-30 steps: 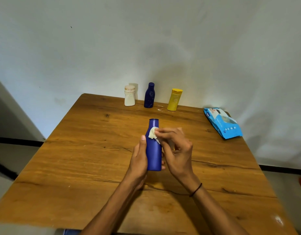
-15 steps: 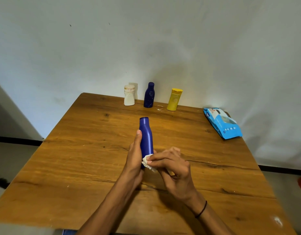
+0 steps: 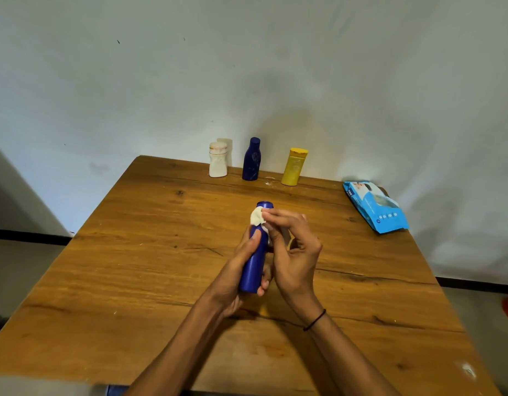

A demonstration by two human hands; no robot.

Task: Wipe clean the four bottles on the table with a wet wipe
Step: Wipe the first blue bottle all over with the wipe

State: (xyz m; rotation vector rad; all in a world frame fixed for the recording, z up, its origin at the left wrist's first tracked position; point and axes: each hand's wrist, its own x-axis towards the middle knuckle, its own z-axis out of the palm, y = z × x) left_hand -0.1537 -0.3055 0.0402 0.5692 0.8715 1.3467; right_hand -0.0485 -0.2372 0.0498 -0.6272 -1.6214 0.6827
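My left hand comes up from the bottom of the view. Its grip is wrapped round the lower part of the tall blue bottle, with my thumb lying up the side and my fingertips poking out near the bottom. The bottle leans a little, top away from me, and it is above the middle of the wooden table. I cannot tell if its bottom touches the wood, because my hands hide that part.

My right hand is just to the right of that grip, close against it. Its grip is a pinch: thumb and first fingers squeeze a small white wet wipe against the neck of the bottle, right under the cap. The other fingers are bent and loose. A thin black band sits on that wrist.

Much of the wipe is tucked under my fingers. The far side of the bottle is hidden too.

Far past my grip, by the wall, stand a white bottle, a small dark blue bottle and a yellow bottle. Their marks are too tiny to read. Off to the right of my grip lies a blue pack of wipes.
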